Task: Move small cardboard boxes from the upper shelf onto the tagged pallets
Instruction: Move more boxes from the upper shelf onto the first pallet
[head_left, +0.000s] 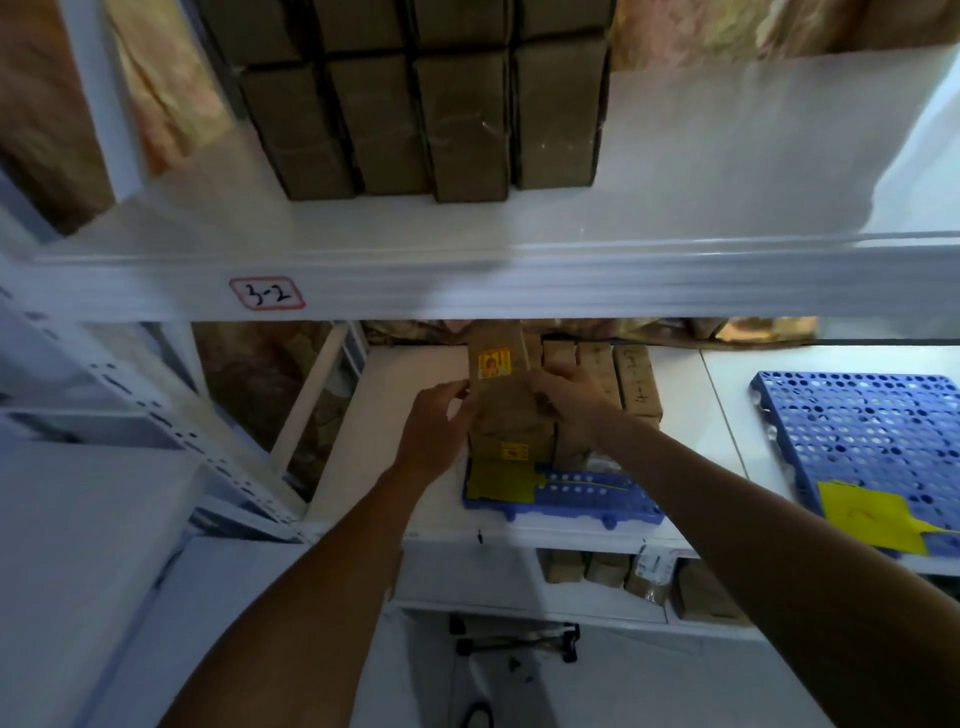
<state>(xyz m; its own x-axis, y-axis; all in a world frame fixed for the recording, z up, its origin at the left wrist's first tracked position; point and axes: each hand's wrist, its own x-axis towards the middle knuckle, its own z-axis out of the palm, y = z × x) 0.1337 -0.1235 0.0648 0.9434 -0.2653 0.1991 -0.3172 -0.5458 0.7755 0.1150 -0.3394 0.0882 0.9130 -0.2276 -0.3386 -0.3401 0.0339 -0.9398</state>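
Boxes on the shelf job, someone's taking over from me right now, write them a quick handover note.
Left hand and right hand both grip the sides of one small box with a yellow sticker, held over the stack on the left blue pallet.
That pallet carries a yellow tag and already holds several boxes, with more rows behind.
The right blue pallet, also with a yellow tag, shows no boxes on the part in view.
Upper shelf, labelled 3-2, has a block of boxes waiting.
Left to do: set this box down, then move the rest.
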